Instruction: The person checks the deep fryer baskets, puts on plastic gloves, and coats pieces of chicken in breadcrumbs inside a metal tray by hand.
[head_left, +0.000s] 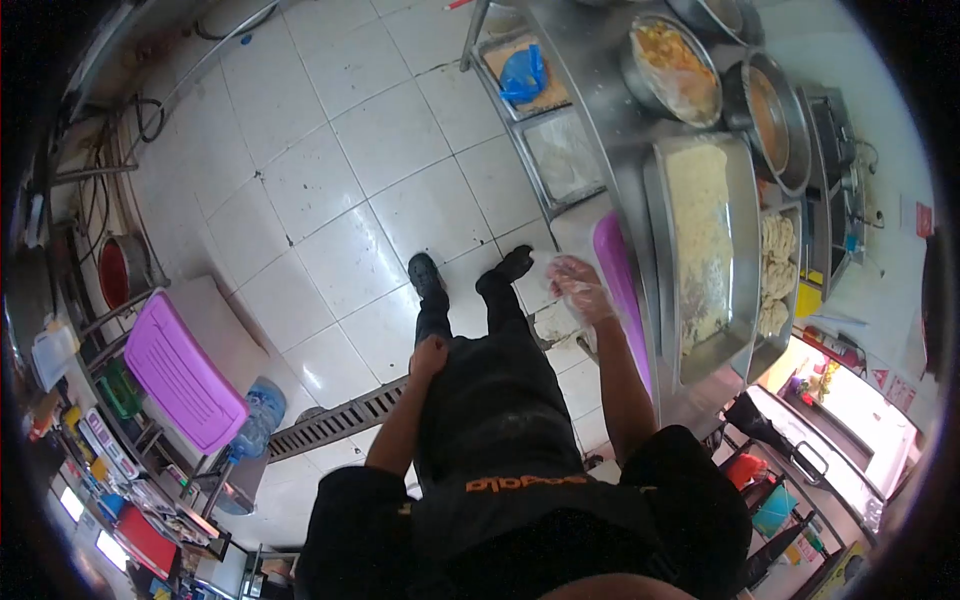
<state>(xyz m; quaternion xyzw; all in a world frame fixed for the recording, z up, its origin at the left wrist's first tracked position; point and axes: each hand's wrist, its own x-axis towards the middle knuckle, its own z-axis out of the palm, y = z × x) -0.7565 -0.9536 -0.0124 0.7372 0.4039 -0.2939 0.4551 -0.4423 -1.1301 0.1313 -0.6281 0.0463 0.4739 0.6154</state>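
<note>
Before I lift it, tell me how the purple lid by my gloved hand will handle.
The lid looks plastic, so probably light and slightly bendy. Its smooth-looking face might slip under the gloved right hand. The counter overlaps it in view, so it could catch there.

Ctr: blk apron (pixel 500 420) w/ orange lettering (pixel 530 484) + pale smudges; blk shoes (pixel 424 272). Wht floor tiles (pixel 345 255), dk grout grid, dk specks. R of ctr: clear glove (pixel 582 292), purple R lid (pixel 620 275). Mid L: purple L lid (pixel 187 370) w/ ridged lines, bluish see-thru bottle (pixel 262 418); red-lined pot (pixel 120 270) abv. Top ctr: brt blue bag (pixel 522 75). UR: silver-gray tray (pixel 743 240), cream powder (pixel 703 210), yel-orange food (pixel 664 52). Btm R: teal panel (pixel 774 511).
</note>
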